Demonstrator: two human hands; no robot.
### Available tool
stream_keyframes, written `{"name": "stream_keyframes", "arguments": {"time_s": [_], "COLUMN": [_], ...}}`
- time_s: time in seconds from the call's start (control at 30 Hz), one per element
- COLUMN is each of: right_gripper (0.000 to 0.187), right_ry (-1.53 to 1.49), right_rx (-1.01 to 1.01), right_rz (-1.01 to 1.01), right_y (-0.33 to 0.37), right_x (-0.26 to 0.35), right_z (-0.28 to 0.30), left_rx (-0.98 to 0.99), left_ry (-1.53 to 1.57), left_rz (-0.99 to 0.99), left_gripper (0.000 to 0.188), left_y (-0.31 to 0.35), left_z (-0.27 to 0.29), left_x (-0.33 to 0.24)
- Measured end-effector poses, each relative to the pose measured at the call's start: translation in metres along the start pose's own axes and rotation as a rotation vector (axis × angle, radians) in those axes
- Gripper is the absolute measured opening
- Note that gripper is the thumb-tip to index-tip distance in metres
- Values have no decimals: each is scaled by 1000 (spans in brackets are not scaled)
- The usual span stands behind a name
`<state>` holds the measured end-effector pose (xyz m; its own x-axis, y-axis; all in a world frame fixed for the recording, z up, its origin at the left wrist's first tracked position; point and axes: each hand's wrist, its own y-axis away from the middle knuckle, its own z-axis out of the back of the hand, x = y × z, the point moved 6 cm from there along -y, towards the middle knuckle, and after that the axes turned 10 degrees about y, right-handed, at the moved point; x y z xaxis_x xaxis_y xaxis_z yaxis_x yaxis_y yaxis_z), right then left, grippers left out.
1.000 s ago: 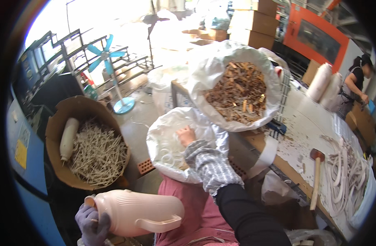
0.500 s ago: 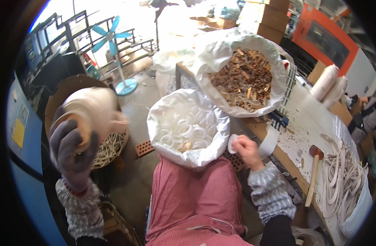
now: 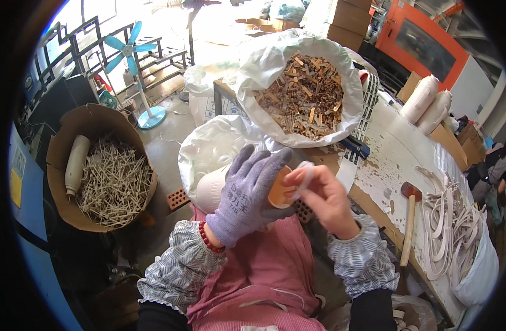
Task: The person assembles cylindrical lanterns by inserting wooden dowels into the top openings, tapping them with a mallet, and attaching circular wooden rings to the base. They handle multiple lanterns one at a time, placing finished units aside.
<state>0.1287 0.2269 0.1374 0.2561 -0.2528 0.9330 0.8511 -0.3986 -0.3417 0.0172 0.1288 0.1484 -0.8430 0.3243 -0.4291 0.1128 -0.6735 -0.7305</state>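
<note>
My left hand (image 3: pixel 244 198), in a grey-purple knit glove, is wrapped round a cream plastic bottle (image 3: pixel 209 190) lying sideways above my lap. The bottle's open end (image 3: pixel 279 187) glows orange and points right. My bare right hand (image 3: pixel 333 204) pinches a translucent white ring (image 3: pixel 304 179) between thumb and fingers, close beside that open end; whether they touch I cannot tell. Behind the bottle stands a white sack (image 3: pixel 189 149) of similar clear rings, partly covered by my left hand and the bottle.
At left, a round-cornered cardboard box (image 3: pixel 62 198) holds thin cream sticks and another bottle (image 3: pixel 76 165). A larger sack (image 3: pixel 253 55) of brown pieces sits on the worktable (image 3: pixel 385 160). A mallet (image 3: pixel 410 220), cream strips (image 3: pixel 451 231) and two bottles (image 3: pixel 421 99) lie right. A blue fan (image 3: pixel 129 51) stands behind.
My left hand has brought the bottle from above the cardboard box to the middle, over my lap. My right hand has lifted the ring to the bottle's open end. The view has shifted.
</note>
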Motion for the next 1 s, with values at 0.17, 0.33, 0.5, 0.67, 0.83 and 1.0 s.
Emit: {"name": "stream_keyframes", "arguments": {"time_s": [0.17,0.33,0.5,0.67,0.83,1.0], "right_gripper": [17,13,10,7,10,9], "right_ry": [877,1055,1144,1222,1238,955], "right_rx": [-8,172,81,175,218,459], "right_rz": [304,237,387,317,255,199], "right_y": [-4,-5,0,-6,-3,-1], "right_x": [11,-9,3,-6,-16,-12], "right_z": [-20,-28,-40,-40,-32,-19], "left_rx": [109,86,114,127,153,182], "left_ry": [161,190,179,159,154,142], "left_rz": [18,-65,-50,-90,-106,-139], "left_gripper": [97,97,88,84,81,81], "left_y": [2,10,11,15,15,15], "left_z": [-1,-8,-1,-1,-12,-21], "left_x": [9,8,5,5,-3,-6]}}
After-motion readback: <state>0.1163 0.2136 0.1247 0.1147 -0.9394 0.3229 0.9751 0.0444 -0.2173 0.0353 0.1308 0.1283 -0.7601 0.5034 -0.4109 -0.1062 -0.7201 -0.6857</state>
